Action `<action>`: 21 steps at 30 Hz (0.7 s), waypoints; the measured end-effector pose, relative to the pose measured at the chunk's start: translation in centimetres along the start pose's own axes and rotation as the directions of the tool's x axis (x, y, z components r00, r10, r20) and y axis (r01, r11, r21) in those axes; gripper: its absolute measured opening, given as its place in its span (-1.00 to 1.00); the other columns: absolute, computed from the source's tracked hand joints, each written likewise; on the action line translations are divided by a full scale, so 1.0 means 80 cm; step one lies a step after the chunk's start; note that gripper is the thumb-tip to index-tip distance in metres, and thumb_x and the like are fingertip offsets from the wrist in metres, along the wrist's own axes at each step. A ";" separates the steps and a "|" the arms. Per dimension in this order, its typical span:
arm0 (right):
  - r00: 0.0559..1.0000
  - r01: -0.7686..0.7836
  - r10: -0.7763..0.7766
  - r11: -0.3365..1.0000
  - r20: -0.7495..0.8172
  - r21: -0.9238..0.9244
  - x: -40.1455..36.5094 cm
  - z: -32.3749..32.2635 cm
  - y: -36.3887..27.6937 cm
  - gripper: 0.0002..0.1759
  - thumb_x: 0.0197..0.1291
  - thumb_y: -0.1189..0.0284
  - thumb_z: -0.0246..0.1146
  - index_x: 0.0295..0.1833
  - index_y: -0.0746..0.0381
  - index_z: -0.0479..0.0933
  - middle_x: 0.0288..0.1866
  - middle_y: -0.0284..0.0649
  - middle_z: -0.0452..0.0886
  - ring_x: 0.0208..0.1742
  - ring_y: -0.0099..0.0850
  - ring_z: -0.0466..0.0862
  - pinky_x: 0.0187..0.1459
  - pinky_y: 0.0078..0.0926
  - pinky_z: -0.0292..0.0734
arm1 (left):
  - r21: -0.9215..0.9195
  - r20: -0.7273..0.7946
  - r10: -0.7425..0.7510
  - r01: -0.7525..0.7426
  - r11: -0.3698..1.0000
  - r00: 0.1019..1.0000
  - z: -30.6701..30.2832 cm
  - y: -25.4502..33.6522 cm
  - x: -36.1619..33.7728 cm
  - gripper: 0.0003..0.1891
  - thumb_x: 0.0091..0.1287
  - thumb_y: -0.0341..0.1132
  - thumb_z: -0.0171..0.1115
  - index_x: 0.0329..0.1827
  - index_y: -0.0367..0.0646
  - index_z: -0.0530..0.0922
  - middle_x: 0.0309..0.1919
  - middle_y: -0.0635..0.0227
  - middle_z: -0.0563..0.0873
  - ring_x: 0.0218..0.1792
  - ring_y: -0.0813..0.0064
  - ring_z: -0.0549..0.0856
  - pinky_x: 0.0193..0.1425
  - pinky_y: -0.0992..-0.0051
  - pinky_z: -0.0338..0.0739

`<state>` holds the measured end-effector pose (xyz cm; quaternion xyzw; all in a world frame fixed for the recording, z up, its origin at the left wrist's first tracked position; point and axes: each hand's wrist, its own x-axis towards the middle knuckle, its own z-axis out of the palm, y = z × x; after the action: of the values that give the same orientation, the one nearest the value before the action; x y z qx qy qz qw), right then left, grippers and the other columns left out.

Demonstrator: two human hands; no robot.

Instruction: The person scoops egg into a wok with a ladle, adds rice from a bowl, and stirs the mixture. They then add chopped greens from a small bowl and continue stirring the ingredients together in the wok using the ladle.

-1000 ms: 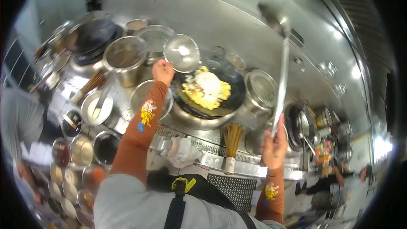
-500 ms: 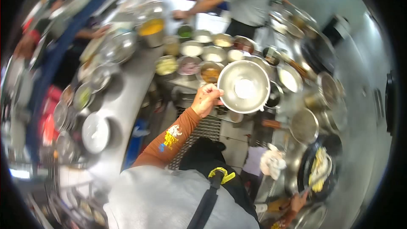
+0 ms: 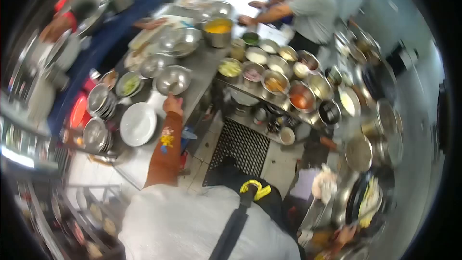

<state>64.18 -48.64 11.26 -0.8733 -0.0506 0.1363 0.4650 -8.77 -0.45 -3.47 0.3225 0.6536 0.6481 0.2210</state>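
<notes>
At the counter on the left, my left hand (image 3: 173,104) closes on the near rim of a shiny metal bowl (image 3: 174,81). A large white plate (image 3: 138,124) lies on the counter just left of my forearm. Low on the right, my right hand (image 3: 345,235) wraps round the thin handle of a metal utensil, beside a black wok (image 3: 357,197). Yellow and pale food (image 3: 370,201) lies in the wok, and the utensil's far end reaches toward it.
Metal pots of sauces and chopped ingredients, including a red sauce (image 3: 301,97), crowd the shelf ahead. A saucepan (image 3: 358,153) stands beyond the wok. Stacked bowls (image 3: 98,101) line the left counter. A person in grey (image 3: 313,17) works at the back. A black mat (image 3: 238,149) covers the floor.
My left hand has carried the metal bowl from over the pots ahead leftward and down to the left counter. The view has turned left; my right hand stays by the wok.
</notes>
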 end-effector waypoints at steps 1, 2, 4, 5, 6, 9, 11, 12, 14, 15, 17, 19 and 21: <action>0.995 0.091 -0.095 0.973 0.007 0.210 0.011 -0.004 0.018 -0.25 0.08 0.71 0.06 0.47 0.21 0.20 -0.58 -0.32 0.43 -0.71 -0.59 0.36 -0.73 -0.61 0.21 | -0.331 0.125 -0.229 0.258 0.908 0.965 0.024 -0.031 0.014 -0.78 0.31 -0.19 0.27 -0.18 -0.10 0.46 -0.30 0.39 0.53 -0.23 0.39 0.55 0.01 0.23 0.57; 0.993 0.116 -0.108 0.972 -0.054 0.205 -0.010 -0.008 0.004 -0.29 0.09 0.69 0.07 0.44 0.24 0.25 -0.58 -0.38 0.38 -0.71 -0.63 0.32 -0.73 -0.63 0.20 | -0.579 0.241 -0.443 0.494 0.648 0.864 0.051 -0.063 0.030 -0.76 0.34 -0.11 0.25 -0.17 -0.06 0.48 -0.28 0.41 0.51 -0.20 0.39 0.53 0.10 0.19 0.52; 0.974 0.213 -0.185 0.944 -0.129 0.253 -0.022 -0.042 -0.023 -0.30 0.12 0.66 0.12 0.45 0.27 0.24 -0.61 -0.43 0.36 -0.71 -0.65 0.30 -0.72 -0.65 0.19 | -0.444 0.784 -0.152 0.714 0.542 0.602 0.081 -0.056 0.017 -0.79 0.41 -0.12 0.13 -0.15 -0.05 0.47 -0.23 0.39 0.57 -0.13 0.34 0.56 0.13 0.14 0.49; 0.948 0.293 -0.233 0.908 -0.218 0.300 -0.047 -0.055 -0.060 -0.30 0.13 0.63 0.14 0.46 0.28 0.23 -0.63 -0.43 0.37 -0.71 -0.65 0.30 -0.70 -0.66 0.19 | -0.354 0.787 -0.205 0.698 0.622 0.582 0.109 -0.024 -0.007 -0.73 0.43 -0.14 0.07 -0.04 -0.15 0.46 -0.12 0.28 0.59 -0.02 0.23 0.58 0.19 0.12 0.48; 0.915 0.299 -0.254 0.949 -0.314 0.104 -0.080 -0.070 -0.117 -0.30 0.16 0.60 0.17 0.46 0.29 0.23 -0.66 -0.42 0.36 -0.71 -0.65 0.32 -0.69 -0.65 0.21 | -0.253 0.711 -0.351 0.687 0.681 0.609 0.139 0.018 -0.035 -0.61 0.43 -0.14 0.08 0.12 -0.28 0.42 0.01 0.11 0.56 0.08 0.11 0.57 0.25 0.11 0.46; 0.833 0.463 -0.337 0.859 -0.440 0.219 -0.154 -0.143 -0.208 -0.33 0.23 0.50 0.20 0.46 0.30 0.21 -0.33 -0.23 0.58 -0.60 -0.61 0.47 -0.66 -0.68 0.34 | -0.086 0.708 -0.292 0.488 0.868 0.643 0.184 0.072 -0.073 -0.61 0.45 -0.25 0.06 0.18 -0.38 0.38 0.18 -0.03 0.53 0.15 0.06 0.59 0.16 0.21 0.58; 0.803 0.515 -0.346 0.813 -0.485 0.272 -0.192 -0.171 -0.238 -0.31 0.26 0.46 0.19 0.49 0.27 0.16 -0.25 -0.21 0.58 -0.60 -0.63 0.42 -0.66 -0.70 0.31 | -0.139 0.704 -0.171 0.370 0.919 0.690 0.203 0.024 -0.017 -0.66 0.44 -0.27 0.08 0.12 -0.35 0.41 0.03 0.04 0.61 0.01 0.14 0.65 0.03 0.29 0.63; 0.801 0.543 -0.363 0.775 -0.476 0.323 -0.202 -0.179 -0.244 -0.31 0.26 0.46 0.17 0.49 0.27 0.15 -0.21 -0.21 0.58 -0.59 -0.64 0.40 -0.65 -0.71 0.29 | -0.058 0.645 -0.186 0.290 0.955 0.741 0.209 0.006 0.024 -0.70 0.41 -0.27 0.11 0.05 -0.34 0.44 -0.04 0.07 0.63 -0.05 0.17 0.65 0.01 0.25 0.61; 0.798 0.565 -0.340 0.709 -0.497 0.421 -0.219 -0.164 -0.253 -0.33 0.33 0.43 0.10 0.52 0.23 0.10 -0.14 -0.24 0.56 -0.59 -0.69 0.30 -0.66 -0.74 0.21 | 0.043 0.658 0.319 -0.457 0.888 0.682 0.188 0.027 0.036 -0.76 0.37 -0.29 0.15 -0.09 -0.31 0.50 -0.15 0.12 0.65 -0.13 0.20 0.65 -0.01 0.20 0.58; 0.818 0.526 -0.276 0.713 -0.504 0.464 -0.223 -0.163 -0.238 -0.38 0.40 0.38 0.05 0.52 0.20 0.09 -0.13 -0.26 0.55 -0.59 -0.73 0.24 -0.68 -0.77 0.16 | 0.031 0.729 0.621 -0.921 0.389 0.288 0.155 0.052 0.029 -0.79 0.36 -0.29 0.16 -0.15 -0.30 0.51 -0.19 0.14 0.65 -0.16 0.20 0.65 -0.02 0.18 0.56; 0.890 0.441 -0.344 0.481 -0.300 0.758 -0.182 -0.174 -0.158 -0.41 0.50 0.36 -0.08 0.56 0.19 -0.01 0.00 -0.23 0.54 -0.61 -0.76 0.18 -0.71 -0.83 0.10 | 0.533 0.711 0.516 -0.845 0.048 0.478 0.140 -0.017 0.121 -0.79 0.35 -0.23 0.12 -0.18 -0.20 0.58 -0.18 0.18 0.67 -0.16 0.22 0.65 -0.03 0.23 0.55; 0.828 0.004 -0.545 0.238 0.130 0.971 -0.076 -0.170 -0.053 -0.63 0.56 0.35 -0.22 0.27 0.38 0.23 -0.42 -0.38 0.32 -0.64 -0.73 0.12 -0.71 -0.75 0.08 | 0.839 0.543 0.488 -0.411 -0.357 0.683 0.095 -0.110 0.211 -0.76 0.35 -0.16 0.07 -0.21 -0.09 0.64 -0.18 0.22 0.68 -0.15 0.25 0.66 -0.04 0.29 0.54; 0.785 -0.457 -0.481 -0.024 0.390 0.889 0.009 -0.123 0.019 -0.60 0.56 0.31 -0.17 0.19 0.43 0.34 -0.48 -0.45 0.41 -0.59 -0.71 0.29 -0.61 -0.72 0.24 | 0.764 -0.043 0.300 -0.162 0.624 0.953 0.077 0.006 0.155 -0.75 0.20 -0.11 0.19 -0.20 -0.03 0.66 -0.22 0.27 0.73 -0.21 0.22 0.70 -0.13 0.27 0.58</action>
<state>67.59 -57.18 15.09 -0.1610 -0.0945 0.4017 0.8965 -12.97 12.68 -1.81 0.4110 0.8316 0.3664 -0.0730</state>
